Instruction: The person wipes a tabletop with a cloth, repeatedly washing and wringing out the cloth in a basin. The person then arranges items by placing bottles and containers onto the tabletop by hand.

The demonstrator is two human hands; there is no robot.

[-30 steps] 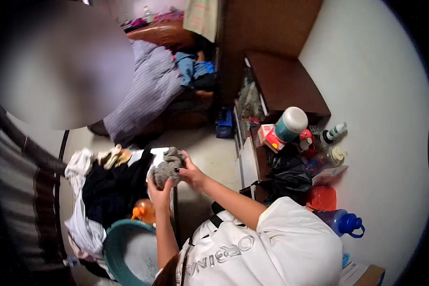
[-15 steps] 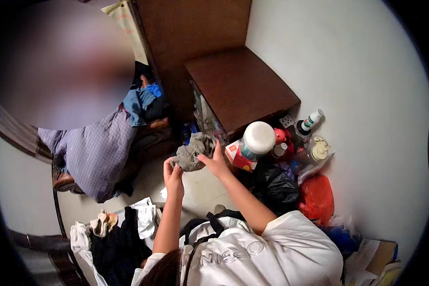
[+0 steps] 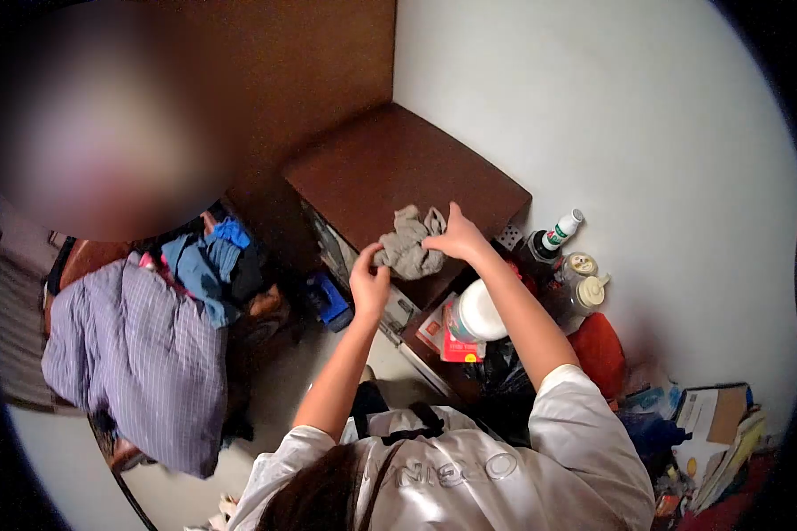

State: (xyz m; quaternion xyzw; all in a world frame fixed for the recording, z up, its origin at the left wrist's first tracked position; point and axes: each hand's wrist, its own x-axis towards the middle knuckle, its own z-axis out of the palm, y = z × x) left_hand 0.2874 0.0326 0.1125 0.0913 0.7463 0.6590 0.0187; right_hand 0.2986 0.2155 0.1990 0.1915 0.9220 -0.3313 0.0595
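Basically, my left hand (image 3: 369,285) grips one side of the grey cloth (image 3: 407,250); my right hand (image 3: 463,239) holds the other, fingers wider, probably so it won't droop; it's over the brown cabinet (image 3: 354,168)'s near corner.

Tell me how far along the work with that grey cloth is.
Looks done: the grey cloth has reached the near part of the brown cabinet top in view. In hand: the left hand and right hand are both at it; whether it rests on the wood I can't tell. Left, probably: letting go, and spreading it if wanted, since it is bunched.
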